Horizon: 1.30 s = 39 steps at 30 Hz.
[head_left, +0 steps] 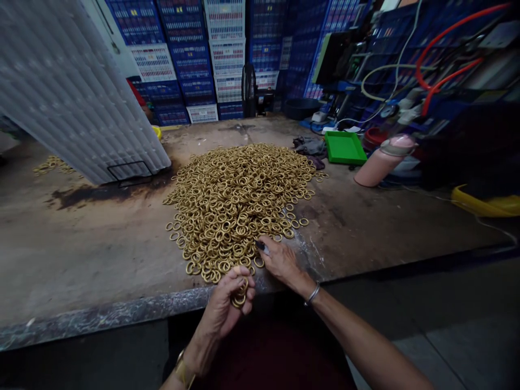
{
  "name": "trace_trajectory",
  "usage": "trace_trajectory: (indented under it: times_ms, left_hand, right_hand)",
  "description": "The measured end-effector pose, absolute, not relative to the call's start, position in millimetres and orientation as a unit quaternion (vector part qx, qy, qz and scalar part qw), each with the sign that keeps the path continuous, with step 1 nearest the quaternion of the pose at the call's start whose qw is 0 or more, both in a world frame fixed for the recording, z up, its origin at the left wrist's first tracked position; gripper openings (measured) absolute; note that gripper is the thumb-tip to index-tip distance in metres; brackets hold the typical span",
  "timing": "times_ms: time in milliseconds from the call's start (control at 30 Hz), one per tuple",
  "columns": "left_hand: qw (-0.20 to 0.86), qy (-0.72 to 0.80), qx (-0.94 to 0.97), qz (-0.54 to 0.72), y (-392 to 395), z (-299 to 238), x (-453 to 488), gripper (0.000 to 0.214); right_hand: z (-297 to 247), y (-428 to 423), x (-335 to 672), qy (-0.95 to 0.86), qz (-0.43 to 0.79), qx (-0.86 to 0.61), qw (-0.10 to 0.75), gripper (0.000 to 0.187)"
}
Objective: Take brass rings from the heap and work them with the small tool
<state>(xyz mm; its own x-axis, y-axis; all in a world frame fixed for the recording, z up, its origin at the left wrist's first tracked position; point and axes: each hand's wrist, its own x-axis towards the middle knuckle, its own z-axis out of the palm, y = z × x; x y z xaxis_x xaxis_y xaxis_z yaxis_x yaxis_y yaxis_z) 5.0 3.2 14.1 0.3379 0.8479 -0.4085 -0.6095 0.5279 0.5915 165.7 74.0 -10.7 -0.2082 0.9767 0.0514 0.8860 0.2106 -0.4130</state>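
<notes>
A big heap of brass-coloured metal rings [239,195] lies on the worktable in front of me. My left hand [229,295] is closed around several rings [239,297] at the table's front edge, just below the heap. My right hand [280,260] reaches to the near right side of the heap, its fingers bent and drawn together among the rings. By its fingertips shows a small black and pale thing [262,247]; whether it is a held tool or a finger covering I cannot make out. The fingertips are partly hidden.
A tall stack of ribbed pale trays [93,92] leans at the left on the worktable [101,260]. To the right are a green tray [345,147], a pink bottle [384,161] and dark cloth [311,146]. Blue and white crates [184,59] and a fan [248,89] stand behind.
</notes>
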Motion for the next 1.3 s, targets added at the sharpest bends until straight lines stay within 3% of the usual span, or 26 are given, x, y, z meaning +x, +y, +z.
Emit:
trace_trajectory:
  times_ms: [333, 533, 733, 933, 1167, 1300]
  left_hand:
    - [0.807, 0.352, 0.153, 0.449, 2, 5, 5, 0.029]
    - [0.790, 0.377, 0.190, 0.445, 6, 5, 8, 0.031]
    - [0.656, 0.502, 0.361, 0.433, 12, 10, 17, 0.029]
    - [0.478, 0.510, 0.529, 0.481, 16, 6, 20, 0.022]
    - [0.475, 0.488, 0.582, 0.444, 17, 2, 19, 0.015]
    - [0.570, 0.500, 0.475, 0.446, 13, 5, 21, 0.019]
  right_hand:
    - [-14, 78, 166, -0.766, 0.152, -0.608, 0.143, 0.025]
    - [-14, 79, 167, -0.753, 0.181, -0.592, 0.224, 0.012]
    - [-8, 77, 168, -0.610, 0.431, -0.580, 0.324, 0.006]
    - [4, 58, 166, -0.427, 0.691, -0.480, 0.332, 0.034]
    - [6, 49, 164, -0.398, 0.744, -0.423, 0.332, 0.035]
    - [4, 48, 161, -0.421, 0.724, -0.425, 0.344, 0.033]
